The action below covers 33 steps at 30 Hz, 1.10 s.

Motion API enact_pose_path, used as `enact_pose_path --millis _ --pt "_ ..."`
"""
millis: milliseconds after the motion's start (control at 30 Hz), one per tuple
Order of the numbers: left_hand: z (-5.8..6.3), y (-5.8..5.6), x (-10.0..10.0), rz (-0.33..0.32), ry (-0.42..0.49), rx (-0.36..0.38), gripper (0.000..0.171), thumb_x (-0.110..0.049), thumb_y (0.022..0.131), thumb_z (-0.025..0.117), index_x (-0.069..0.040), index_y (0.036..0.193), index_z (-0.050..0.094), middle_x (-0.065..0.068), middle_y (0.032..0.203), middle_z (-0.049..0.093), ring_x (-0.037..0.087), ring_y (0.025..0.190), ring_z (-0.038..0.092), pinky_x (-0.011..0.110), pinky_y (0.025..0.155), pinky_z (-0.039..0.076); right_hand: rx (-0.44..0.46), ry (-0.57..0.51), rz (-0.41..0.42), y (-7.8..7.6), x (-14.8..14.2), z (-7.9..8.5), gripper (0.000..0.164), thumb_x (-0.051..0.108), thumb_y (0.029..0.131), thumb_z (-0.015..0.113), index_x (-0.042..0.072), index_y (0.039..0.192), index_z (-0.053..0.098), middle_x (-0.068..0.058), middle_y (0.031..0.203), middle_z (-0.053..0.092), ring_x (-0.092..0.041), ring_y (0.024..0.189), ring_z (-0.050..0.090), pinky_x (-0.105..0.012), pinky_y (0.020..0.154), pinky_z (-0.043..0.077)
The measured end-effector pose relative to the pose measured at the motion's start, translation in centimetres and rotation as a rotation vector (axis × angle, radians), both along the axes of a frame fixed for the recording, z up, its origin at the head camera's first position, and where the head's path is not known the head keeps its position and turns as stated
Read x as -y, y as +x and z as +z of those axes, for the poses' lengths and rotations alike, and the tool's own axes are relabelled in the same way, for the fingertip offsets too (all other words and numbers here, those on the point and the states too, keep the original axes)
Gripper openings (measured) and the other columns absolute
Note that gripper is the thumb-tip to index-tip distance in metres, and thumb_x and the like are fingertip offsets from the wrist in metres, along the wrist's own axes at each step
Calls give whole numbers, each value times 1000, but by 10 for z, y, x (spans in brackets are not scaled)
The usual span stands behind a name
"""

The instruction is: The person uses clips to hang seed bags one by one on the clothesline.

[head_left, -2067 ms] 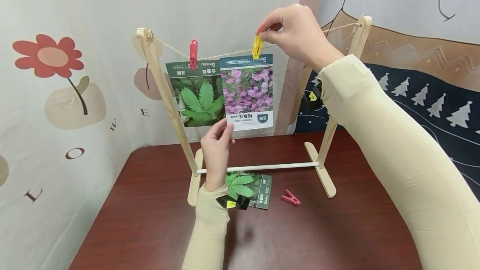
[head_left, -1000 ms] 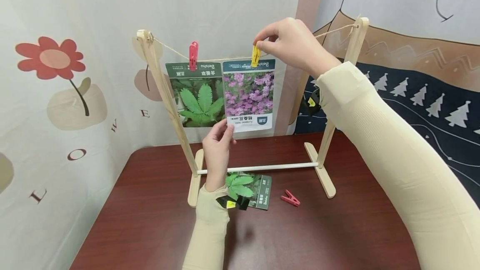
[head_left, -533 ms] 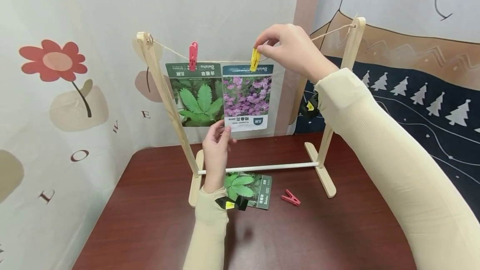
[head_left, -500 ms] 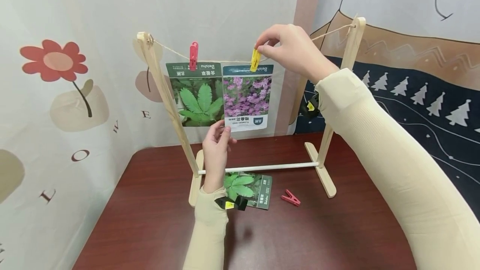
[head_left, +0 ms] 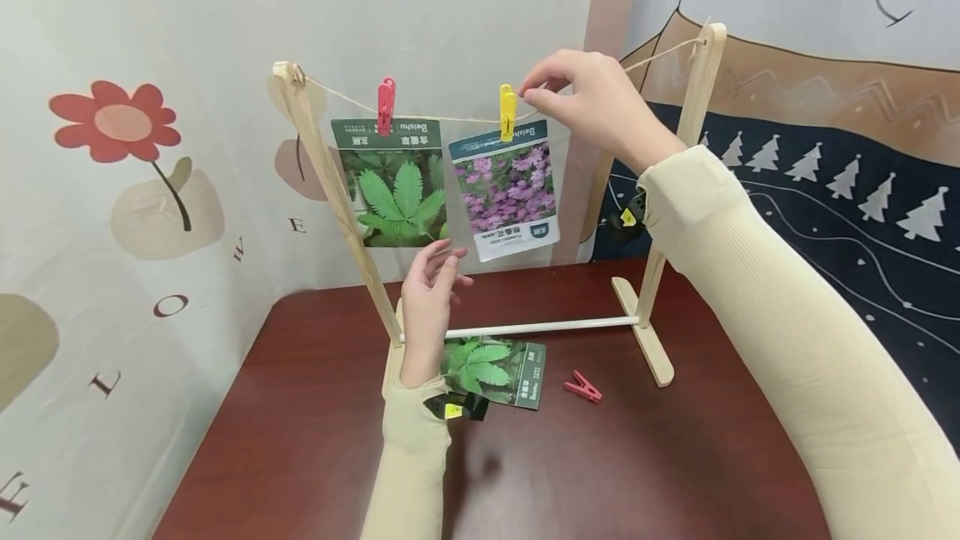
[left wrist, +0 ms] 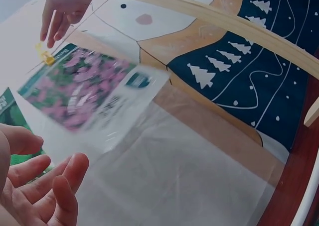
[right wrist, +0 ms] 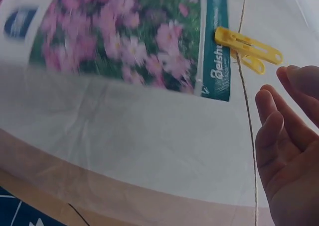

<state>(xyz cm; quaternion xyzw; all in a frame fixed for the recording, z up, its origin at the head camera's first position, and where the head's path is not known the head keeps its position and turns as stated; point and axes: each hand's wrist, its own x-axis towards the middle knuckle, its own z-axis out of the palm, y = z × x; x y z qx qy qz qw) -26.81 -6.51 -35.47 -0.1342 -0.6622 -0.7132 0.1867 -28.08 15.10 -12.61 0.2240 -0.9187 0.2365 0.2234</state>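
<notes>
A pink-flower seed packet (head_left: 510, 186) hangs tilted from the string (head_left: 465, 119), held by a yellow clothespin (head_left: 507, 113). My right hand (head_left: 592, 102) is just right of that clothespin, its fingers apart from it; the right wrist view shows a gap between the fingertips and the yellow clothespin (right wrist: 249, 48). My left hand (head_left: 427, 298) is below and left of the packet, fingers relaxed and holding nothing. To the left, a green-leaf seed packet (head_left: 397, 190) hangs under a red clothespin (head_left: 386, 107).
The string is tied between two wooden posts (head_left: 701, 90), joined low down by a white rod (head_left: 540, 327). On the dark red table (head_left: 570, 473) lie another green-leaf packet (head_left: 495, 369), partly behind the left wrist, and a red clothespin (head_left: 583, 387).
My right hand has let go of the yellow clothespin and moved slightly right. My left hand has released the flower packet's lower corner, and the packet has swung right and tilted.
</notes>
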Motion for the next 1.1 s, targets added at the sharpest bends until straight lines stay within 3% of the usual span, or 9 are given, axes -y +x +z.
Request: enact_pose_path --millis 167,433,633,767,900,1100 --pt "3 5 8 11 -40 -17 36 -25 90 53 -13 124 49 5 107 62 23 71 62 34 51 46 -7 -32 -7 1 -3 -6 28 36 91 48 20 106 64 8 106 56 -7 96 47 -31 83 39" --pt "23 25 13 3 -77 16 37 -12 91 51 -2 126 46 18 108 59 41 76 58 28 52 45 15 -93 -6 2 -4 -15 30 41 89 49 21 105 64 9 106 57 -8 94 49 -31 80 40" --pt "23 31 19 7 -148 51 35 -19 91 52 -11 125 48 12 108 60 34 78 59 34 57 47 -14 -114 33 7 -1 -27 32 44 89 47 20 103 65 9 102 58 -9 84 49 -30 78 39" --pt "24 31 18 -7 -200 65 34 -19 91 52 -14 124 49 8 108 60 32 79 60 29 57 46 -102 -45 56 10 -2 -41 30 39 91 46 17 101 65 6 100 58 -9 81 50 -28 74 42" --pt "21 29 19 2 -237 49 32 -21 91 52 -18 123 50 3 107 60 27 79 61 31 59 47 -173 14 100 13 -2 -57 28 35 91 48 15 100 65 4 97 58 -9 82 51 -28 76 43" --pt "11 24 20 17 -285 -22 30 -35 89 52 -32 119 51 -8 103 60 16 77 61 37 62 48 -88 -104 131 26 -9 -79 27 36 90 51 18 105 64 9 102 58 -5 87 52 -27 77 44"
